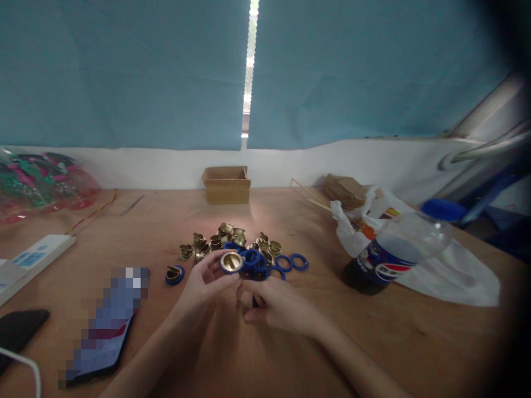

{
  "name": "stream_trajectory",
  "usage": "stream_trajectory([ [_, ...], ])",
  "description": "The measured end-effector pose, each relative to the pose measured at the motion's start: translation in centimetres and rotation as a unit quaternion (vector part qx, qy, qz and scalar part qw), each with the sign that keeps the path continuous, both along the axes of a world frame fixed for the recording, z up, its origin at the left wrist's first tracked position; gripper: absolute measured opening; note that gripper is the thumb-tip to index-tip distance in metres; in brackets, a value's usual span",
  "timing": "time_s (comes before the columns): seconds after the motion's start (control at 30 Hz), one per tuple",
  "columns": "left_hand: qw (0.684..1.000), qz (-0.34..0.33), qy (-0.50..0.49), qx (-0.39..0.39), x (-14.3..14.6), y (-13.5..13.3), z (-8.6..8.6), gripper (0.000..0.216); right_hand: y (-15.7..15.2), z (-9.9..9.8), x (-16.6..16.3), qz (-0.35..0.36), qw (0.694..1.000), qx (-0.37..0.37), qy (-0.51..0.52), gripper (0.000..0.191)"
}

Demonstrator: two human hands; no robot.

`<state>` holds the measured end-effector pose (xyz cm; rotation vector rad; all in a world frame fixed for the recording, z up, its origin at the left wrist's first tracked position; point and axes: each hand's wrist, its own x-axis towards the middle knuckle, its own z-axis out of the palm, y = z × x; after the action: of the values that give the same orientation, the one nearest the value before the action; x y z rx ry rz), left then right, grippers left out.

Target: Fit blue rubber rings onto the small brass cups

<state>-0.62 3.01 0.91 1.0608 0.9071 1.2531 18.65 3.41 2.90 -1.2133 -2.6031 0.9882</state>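
Observation:
My left hand (204,279) pinches a round brass cap (231,261) with its open side up, just above the wooden table (290,342). My right hand (269,301) is closed beside it, fingers curled on a blue ring (254,301) that is mostly hidden. Behind both hands lies a pile of several brass caps (226,235) and several loose blue rings (290,262). One brass cap fitted with a blue ring (175,274) sits alone to the left.
A phone (105,331) lies at the front left, a white power strip (29,262) beyond it. A Pepsi bottle (394,254) lies on a white plastic bag (448,271) at the right. A small cardboard box (226,184) stands at the back.

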Motion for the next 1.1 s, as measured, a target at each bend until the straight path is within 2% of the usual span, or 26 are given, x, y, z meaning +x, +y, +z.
stream_trajectory([
  [0.17, 1.000, -0.017, 0.002, 0.002, -0.09, 0.17, -0.22, 0.041, -0.27, -0.25, -0.04, 0.011, 1.000, 0.021, -0.012, 0.012],
  [0.3, 1.000, 0.002, -0.006, -0.003, 0.05, 0.21, -0.16, 0.042, -0.37, -0.31, -0.10, 0.017, 0.999, 0.029, -0.026, 0.009],
  [0.57, 1.000, -0.009, -0.007, -0.006, -0.09, 0.22, -0.33, 0.042, -0.30, 0.09, -0.19, 0.020, 1.000, 0.013, -0.021, 0.007],
  [0.83, 1.000, 0.011, -0.006, -0.004, 0.06, 0.06, -0.09, 0.042, -0.47, -0.29, -0.16, 0.031, 0.998, 0.047, 0.026, 0.019],
  [1.1, 1.000, 0.006, -0.004, -0.006, 0.16, -0.11, 0.24, 0.041, -0.46, -0.12, -0.35, 0.062, 0.996, 0.032, 0.064, 0.028],
])
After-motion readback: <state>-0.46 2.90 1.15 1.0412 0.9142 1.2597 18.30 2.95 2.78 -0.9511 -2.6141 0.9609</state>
